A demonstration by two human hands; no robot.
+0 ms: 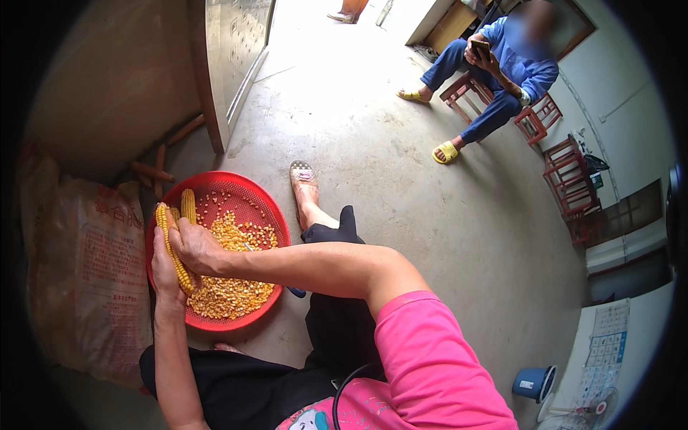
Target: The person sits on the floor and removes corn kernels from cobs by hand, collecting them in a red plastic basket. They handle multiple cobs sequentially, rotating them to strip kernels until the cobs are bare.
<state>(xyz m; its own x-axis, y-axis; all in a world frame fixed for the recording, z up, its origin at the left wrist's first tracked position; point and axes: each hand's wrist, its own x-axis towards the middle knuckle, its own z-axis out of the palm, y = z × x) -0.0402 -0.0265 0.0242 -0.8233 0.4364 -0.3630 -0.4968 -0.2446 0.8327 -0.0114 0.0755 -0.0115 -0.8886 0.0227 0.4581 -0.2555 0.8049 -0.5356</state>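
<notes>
An ear of corn (177, 264) with yellow kernel rows lies in my left hand (164, 269), slanted over the left side of a red plastic sieve basket (283, 226). My right hand (199, 248) is curled against the same ear from the right, its fingers partly hidden. An orange strip beside the rows looks like bare cob. Loose corn kernels (234, 295) cover much of the basket's floor under my hands. Another whole ear of corn (188, 206) leans at the basket's upper left, with part of one more beside it.
Stripped cobs (156, 172) lie behind the basket by a door (236, 59). A printed woven sack (107, 269) stands at the left. Across the floor, a person (516, 64) sits on a wooden stool (467, 94) holding a phone. A blue bucket (529, 383) and a fan (596, 407) stand lower right.
</notes>
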